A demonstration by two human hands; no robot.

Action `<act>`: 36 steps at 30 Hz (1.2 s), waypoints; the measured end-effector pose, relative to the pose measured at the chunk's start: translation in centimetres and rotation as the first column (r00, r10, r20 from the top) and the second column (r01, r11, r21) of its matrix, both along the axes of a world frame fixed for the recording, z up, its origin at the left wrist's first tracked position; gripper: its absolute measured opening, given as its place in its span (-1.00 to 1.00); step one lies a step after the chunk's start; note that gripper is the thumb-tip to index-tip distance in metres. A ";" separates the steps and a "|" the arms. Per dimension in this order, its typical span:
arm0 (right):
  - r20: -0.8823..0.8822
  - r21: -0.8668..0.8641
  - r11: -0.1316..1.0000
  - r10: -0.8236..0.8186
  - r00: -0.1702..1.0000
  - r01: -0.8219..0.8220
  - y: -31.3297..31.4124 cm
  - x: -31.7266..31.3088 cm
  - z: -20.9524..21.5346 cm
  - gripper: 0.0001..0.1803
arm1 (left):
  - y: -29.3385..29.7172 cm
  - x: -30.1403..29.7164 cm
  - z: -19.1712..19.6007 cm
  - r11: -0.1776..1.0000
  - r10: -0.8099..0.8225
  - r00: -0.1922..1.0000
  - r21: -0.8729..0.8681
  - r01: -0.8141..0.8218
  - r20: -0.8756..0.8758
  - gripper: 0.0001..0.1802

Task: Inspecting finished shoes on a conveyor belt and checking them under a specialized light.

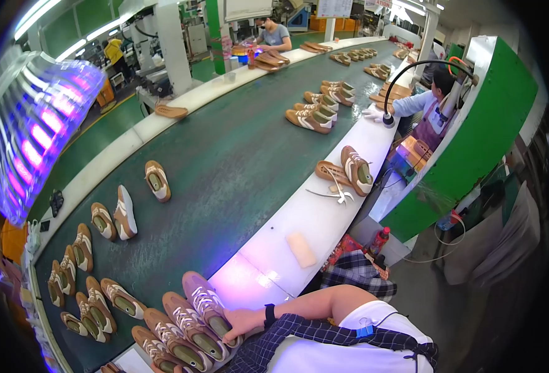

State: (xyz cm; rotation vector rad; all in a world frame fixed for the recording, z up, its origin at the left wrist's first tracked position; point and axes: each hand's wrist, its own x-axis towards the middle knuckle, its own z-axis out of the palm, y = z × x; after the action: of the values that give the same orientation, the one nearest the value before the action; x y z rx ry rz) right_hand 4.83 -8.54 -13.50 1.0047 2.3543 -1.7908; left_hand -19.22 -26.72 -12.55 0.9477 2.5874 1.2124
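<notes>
My right hand [244, 323], with a dark band at its wrist, is closed on the heel end of a brown sneaker [205, 297] with white laces. That sneaker is the outermost of several matching shoes lined up side by side at the belt's near end, among them a tan-brown sneaker [184, 320] pressed close beside it. At the lower edge, what seems to be a bit of my left hand [173, 368] shows by the lowest shoe [153, 345] of the row; its fingers are mostly hidden.
More sneakers [91, 304] stand on the green conveyor belt [224, 168]. On the white ledge [256, 255] lie a pale block [300, 250], a sole [333, 173] and a sneaker [356, 170]. A lamp [44, 130] glows purple at left. Co-workers [433, 109] sit farther along.
</notes>
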 end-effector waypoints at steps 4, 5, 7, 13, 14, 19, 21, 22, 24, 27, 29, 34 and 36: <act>-0.070 -0.134 0.976 0.164 0.984 -0.172 3.5 0.4 -3.0 -0.28 | 2.2 2.2 1.8 1.000 -0.002 1.000 -0.009 0.002 -0.012 -0.41; -0.077 -0.171 0.962 0.203 0.976 -0.214 4.6 0.8 -3.8 -0.32 | 2.9 2.6 2.2 1.000 0.000 1.000 -0.008 0.000 -0.018 -0.42; -0.026 0.019 0.985 0.174 0.984 -0.174 7.9 2.3 -5.1 -0.36 | 4.2 3.4 3.3 1.000 -0.002 1.000 -0.005 0.002 -0.030 -0.45; 0.098 0.251 0.965 -0.109 0.989 0.081 23.2 11.8 -3.2 -0.43 | 9.2 6.7 6.3 0.997 -0.059 0.998 0.039 0.060 -0.022 -0.52; 0.192 0.217 0.970 -0.154 0.969 0.112 26.2 14.1 -2.0 -0.41 | 10.3 7.4 6.5 0.996 -0.087 0.996 0.036 0.087 -0.002 -0.53; 0.153 0.444 0.764 -0.579 0.801 0.468 37.3 25.1 2.6 -0.42 | 16.6 11.8 5.1 0.921 -0.390 0.918 0.030 0.389 0.067 -0.73; 0.136 0.505 0.661 -0.696 0.705 0.555 41.5 29.2 3.6 -0.38 | 18.8 13.0 4.3 0.867 -0.478 0.854 -0.044 0.496 0.207 -0.73; 0.161 0.551 0.618 -0.739 0.655 0.561 43.5 31.0 3.9 -0.37 | 19.8 13.5 3.8 0.834 -0.508 0.815 -0.076 0.546 0.279 -0.73; 0.146 0.534 0.532 -0.824 0.547 0.658 47.0 34.7 4.2 -0.34 | 21.6 13.9 3.0 0.628 -0.706 0.685 -0.290 0.722 0.180 -0.64; 0.090 0.631 0.323 -0.933 0.347 0.705 51.8 38.7 3.5 -0.27 | 23.3 15.1 1.4 0.540 -0.664 0.668 -0.401 0.740 0.338 -0.60; 0.043 0.665 0.231 -0.961 0.272 0.710 54.5 41.5 3.0 -0.25 | 24.1 15.7 0.3 0.531 -0.587 0.697 -0.455 0.715 0.411 -0.57; -0.033 0.730 0.080 -0.988 0.152 0.679 60.3 46.8 0.6 -0.23 | 26.4 16.8 -2.1 0.519 -0.518 0.737 -0.526 0.674 0.433 -0.55; -0.055 0.699 0.073 -0.986 0.155 0.711 62.3 48.7 -0.3 -0.22 | 27.3 16.9 -2.7 0.509 -0.542 0.731 -0.530 0.678 0.415 -0.55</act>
State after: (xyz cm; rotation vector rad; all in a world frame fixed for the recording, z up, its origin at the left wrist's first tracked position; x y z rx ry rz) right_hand 53.56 53.80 -13.83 3.1251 1.9200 -0.3943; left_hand -2.34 0.56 -15.22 1.2997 1.9360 0.1444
